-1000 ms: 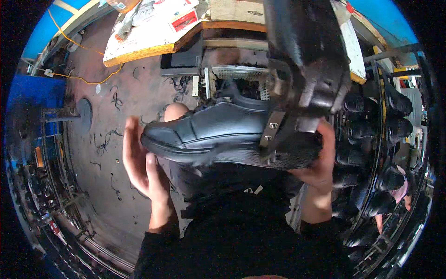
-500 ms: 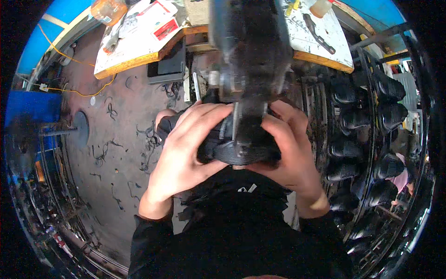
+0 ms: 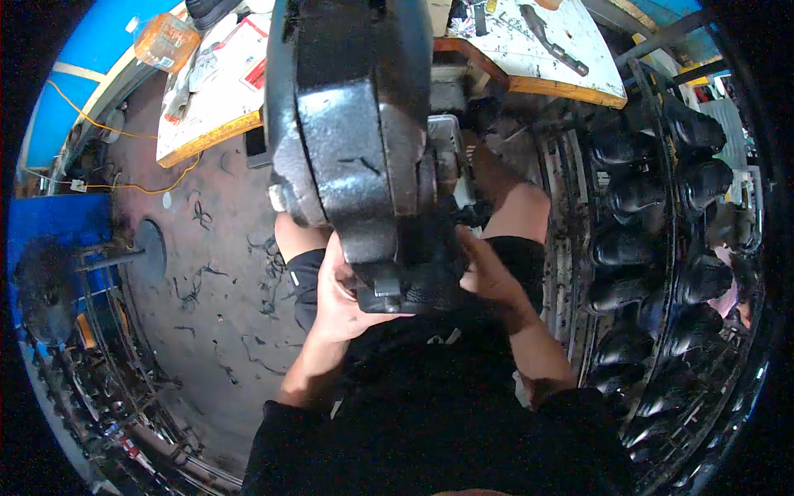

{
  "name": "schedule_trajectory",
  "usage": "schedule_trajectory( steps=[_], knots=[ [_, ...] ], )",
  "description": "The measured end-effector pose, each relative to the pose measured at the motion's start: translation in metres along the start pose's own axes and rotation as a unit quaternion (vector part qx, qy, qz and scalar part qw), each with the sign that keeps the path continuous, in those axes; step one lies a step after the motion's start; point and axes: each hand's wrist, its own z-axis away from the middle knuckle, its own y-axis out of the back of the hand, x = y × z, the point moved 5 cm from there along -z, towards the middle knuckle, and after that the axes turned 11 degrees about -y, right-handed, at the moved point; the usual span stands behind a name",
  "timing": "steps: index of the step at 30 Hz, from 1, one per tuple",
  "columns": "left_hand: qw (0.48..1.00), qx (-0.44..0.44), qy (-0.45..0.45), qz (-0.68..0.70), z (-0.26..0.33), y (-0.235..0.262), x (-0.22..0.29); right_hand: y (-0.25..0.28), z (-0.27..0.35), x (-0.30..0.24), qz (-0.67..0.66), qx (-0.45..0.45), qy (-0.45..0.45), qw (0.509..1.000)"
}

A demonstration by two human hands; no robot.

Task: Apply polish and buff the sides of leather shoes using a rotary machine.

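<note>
The dark metal head of a machine (image 3: 347, 157), apparently a sewing machine, stands large in front of me and hides much of the work. Beneath its lower end is a black shoe (image 3: 426, 299), of which a dark, ridged part shows. My left hand (image 3: 335, 302) holds the shoe's left side, fingers curled partly behind the machine. On the opposite side my right hand (image 3: 492, 277) is closed around the shoe, its fingertips lost in shadow. The shoe touches or nearly touches the machine's lower tip; I cannot tell which.
A white-topped table (image 3: 215, 112) with wooden edges spans the far side, bearing an orange-tinted plastic bottle (image 3: 168, 43) and a dark metal bar (image 3: 550, 41). Racks of black shoes (image 3: 628, 198) stand at right. Dark scraps (image 3: 198, 285) litter the floor at left, near a round disc (image 3: 150, 252).
My view has shifted, so the machine looks larger and further left. Both hands appear lower, still with the shoe between them, and the shoe looks turned. My knees now show.
</note>
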Motion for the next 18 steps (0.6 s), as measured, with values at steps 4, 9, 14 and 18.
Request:
schedule_trajectory(
  steps=[4,9,14,18],
  knots=[
    [0.998,0.042,0.019,0.038,0.004,-0.002,-0.014,0.041,0.045,-0.041,0.06,0.042,0.143,0.987],
    [0.993,0.077,0.049,0.069,0.012,-0.015,-0.009,0.069,0.075,-0.101,0.24,0.145,0.204,0.938],
    [0.976,0.057,-0.006,0.21,0.009,-0.033,-0.004,0.089,0.114,-0.161,0.215,0.207,0.287,0.91],
    [0.972,0.088,-0.014,0.219,0.0,-0.041,-0.009,0.1,0.123,-0.154,0.204,0.312,0.179,0.911]
  ],
)
